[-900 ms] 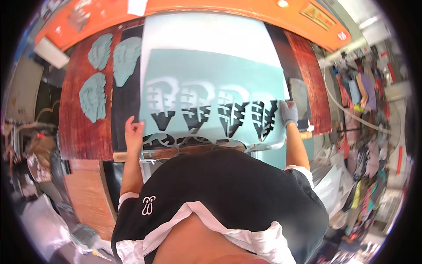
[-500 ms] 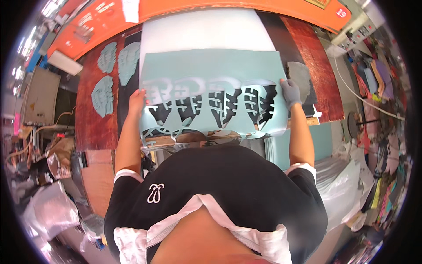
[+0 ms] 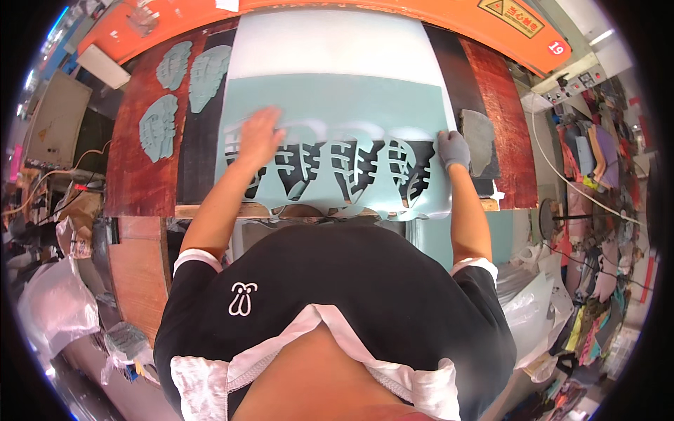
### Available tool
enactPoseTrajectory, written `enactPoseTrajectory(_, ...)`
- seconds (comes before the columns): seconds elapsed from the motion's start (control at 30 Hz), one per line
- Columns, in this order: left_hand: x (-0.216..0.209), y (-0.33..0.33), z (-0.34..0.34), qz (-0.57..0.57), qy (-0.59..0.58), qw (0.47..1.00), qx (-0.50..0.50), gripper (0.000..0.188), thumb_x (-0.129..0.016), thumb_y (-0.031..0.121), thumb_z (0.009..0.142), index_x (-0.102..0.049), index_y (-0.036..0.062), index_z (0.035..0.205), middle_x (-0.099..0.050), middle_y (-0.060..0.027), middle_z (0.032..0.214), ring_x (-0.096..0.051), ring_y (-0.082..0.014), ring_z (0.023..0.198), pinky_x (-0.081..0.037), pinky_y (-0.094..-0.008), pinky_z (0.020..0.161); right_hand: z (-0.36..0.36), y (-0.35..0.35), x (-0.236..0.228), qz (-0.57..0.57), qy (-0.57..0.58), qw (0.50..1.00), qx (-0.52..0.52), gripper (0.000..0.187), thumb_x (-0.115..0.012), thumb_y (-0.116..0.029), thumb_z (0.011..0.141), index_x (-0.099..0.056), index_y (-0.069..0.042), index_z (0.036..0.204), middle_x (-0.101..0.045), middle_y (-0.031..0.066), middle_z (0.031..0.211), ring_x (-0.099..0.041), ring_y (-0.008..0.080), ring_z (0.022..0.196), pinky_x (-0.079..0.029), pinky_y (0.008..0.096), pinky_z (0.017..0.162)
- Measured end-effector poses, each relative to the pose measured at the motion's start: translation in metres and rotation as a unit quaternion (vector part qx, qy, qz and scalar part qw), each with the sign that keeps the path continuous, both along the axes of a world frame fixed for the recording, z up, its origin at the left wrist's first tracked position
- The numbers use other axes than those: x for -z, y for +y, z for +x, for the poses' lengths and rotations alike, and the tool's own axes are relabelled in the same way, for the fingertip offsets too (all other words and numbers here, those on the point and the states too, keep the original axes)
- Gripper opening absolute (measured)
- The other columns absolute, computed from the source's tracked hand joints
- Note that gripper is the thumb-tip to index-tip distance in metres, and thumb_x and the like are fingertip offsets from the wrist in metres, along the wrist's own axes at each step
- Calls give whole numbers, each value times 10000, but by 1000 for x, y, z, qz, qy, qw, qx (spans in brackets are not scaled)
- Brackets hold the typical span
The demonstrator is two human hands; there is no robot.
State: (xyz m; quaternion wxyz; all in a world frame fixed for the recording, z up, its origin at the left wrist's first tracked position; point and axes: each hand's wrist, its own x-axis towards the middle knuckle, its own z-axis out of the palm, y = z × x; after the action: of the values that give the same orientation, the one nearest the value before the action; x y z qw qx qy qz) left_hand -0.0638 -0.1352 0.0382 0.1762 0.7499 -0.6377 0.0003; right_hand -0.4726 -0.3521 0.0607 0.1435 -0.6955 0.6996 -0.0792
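A: What is closest to us?

B: The wearer's black shirt (image 3: 330, 263), with white trim. Just past it runs the table's wooden front edge (image 3: 193, 210).

A: And where is the teal sheet (image 3: 330, 98)?

B: In the middle of the table (image 3: 133, 186), its near edge hanging slightly over the front. Four notched openings stand in a row along that near part, and dark shows through them.

A: How are the hands?

B: The gloved right hand (image 3: 455, 149) grasps the sheet's right edge. The bare left hand (image 3: 260, 140) is over the left part, fingers out, its grip released. It is blurred, so I can't tell whether it touches the sheet.

A: What lies to the sides?

B: On the left, three teal cut pieces (image 3: 158, 130): two on the reddish-brown surface, one on the black strip (image 3: 200, 151). On the right, a grey slab (image 3: 478, 137) rests on another black strip, near the gloved hand.

A: And farther off?

B: A white sheet (image 3: 330, 45) shows beyond the teal one. Across the far side stretches an orange machine beam (image 3: 400, 12), and a control panel (image 3: 576, 84) sits beyond the far right corner.
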Motion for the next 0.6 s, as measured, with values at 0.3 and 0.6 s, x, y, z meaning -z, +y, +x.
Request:
enactPoseTrajectory(0.3,18,-50,-50,34,23,995,90,428,-501,300,912,-476,173,1319,-380,-21,1431,-301,-263,1333,-203,-514,1079,-50,-14,-12,-106,39,993,27,548,-585,-476,800,-556,-51,1144,-600,192,1087,-585,370,1006,-459,448,879)
enactPoseTrajectory(0.6,23,-52,-50,-31,15,995,92,409,-567,266,867,-532,154,1259,-437,-25,1382,-352,-279,1291,-242,-516,1047,-76,-82,-1,1,114,992,48,1006,-694,-657,591,-364,-121,1376,-328,229,1409,-428,420,1227,-387,457,1003)
